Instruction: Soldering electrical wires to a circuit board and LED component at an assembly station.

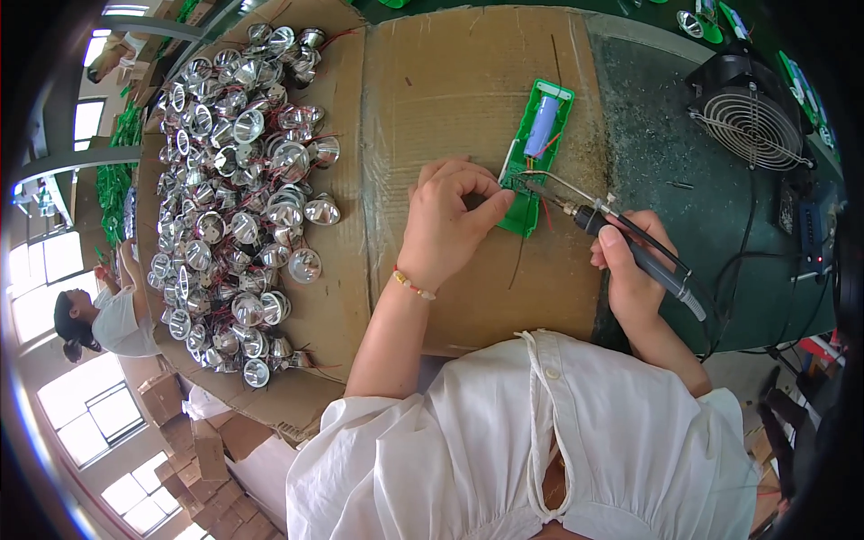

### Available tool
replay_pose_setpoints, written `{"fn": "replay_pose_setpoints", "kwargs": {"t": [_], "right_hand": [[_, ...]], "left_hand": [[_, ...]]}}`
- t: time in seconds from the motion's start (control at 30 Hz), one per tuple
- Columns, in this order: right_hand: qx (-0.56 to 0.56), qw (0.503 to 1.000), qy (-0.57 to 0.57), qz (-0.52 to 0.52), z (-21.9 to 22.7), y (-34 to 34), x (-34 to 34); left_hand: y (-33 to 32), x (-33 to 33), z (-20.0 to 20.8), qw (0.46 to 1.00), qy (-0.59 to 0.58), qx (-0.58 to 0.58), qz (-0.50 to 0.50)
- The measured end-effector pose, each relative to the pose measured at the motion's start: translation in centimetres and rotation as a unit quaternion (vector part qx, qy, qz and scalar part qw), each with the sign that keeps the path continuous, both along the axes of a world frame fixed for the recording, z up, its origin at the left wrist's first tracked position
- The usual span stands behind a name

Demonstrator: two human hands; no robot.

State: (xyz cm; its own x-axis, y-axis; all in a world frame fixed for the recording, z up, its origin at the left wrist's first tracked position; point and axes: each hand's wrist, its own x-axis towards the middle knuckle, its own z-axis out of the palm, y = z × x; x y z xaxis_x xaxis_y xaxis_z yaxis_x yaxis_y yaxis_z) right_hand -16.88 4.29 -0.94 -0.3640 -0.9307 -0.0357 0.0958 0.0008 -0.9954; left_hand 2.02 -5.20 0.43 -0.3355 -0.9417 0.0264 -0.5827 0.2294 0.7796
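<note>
A green plastic casing [518,221] lies at a slant on the cardboard, with a purple cylindrical battery [541,126] and a small green circuit board in it. Thin red wires stick out beside the board. My left hand [447,211] is closed at the casing's left edge, thumb and forefinger pinched together by the board; the exact grip point is partly hidden by the fingers. Held in my right hand [634,270] is a soldering iron [655,267] with a thin metal feed tube along it. Its tip points left and meets or hovers over the board; I cannot tell which.
A large heap of silver reflector cups [243,229] with red wires fills the cardboard at the left. At the right, a black fan [751,126] with a wire guard stands on the green mat [661,171], near cables and a dark blue box [813,236]. A co-worker [112,315] sits far left.
</note>
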Motion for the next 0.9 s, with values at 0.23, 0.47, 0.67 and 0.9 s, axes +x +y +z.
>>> {"fn": "replay_pose_setpoints", "kwargs": {"t": [0.23,0.47,0.67,0.9], "right_hand": [[-0.006,0.999,-0.031,-0.019,0.18,0.25,0.09],[-0.031,0.999,-0.038,-0.008,0.09,0.25,-0.04],[-0.008,1.000,-0.003,0.008,-0.11,0.17,0.18],[-0.031,0.996,-0.077,-0.019,0.06,0.31,-0.28]], "left_hand": [[-0.31,0.08,0.23,1.000,0.011,0.018,-0.016],[-0.54,0.29,0.21,0.999,-0.012,0.028,-0.029],[-0.77,0.35,0.31,0.999,-0.007,0.038,-0.032],[-0.87,0.31,0.38,0.998,-0.012,0.061,-0.031]]}}
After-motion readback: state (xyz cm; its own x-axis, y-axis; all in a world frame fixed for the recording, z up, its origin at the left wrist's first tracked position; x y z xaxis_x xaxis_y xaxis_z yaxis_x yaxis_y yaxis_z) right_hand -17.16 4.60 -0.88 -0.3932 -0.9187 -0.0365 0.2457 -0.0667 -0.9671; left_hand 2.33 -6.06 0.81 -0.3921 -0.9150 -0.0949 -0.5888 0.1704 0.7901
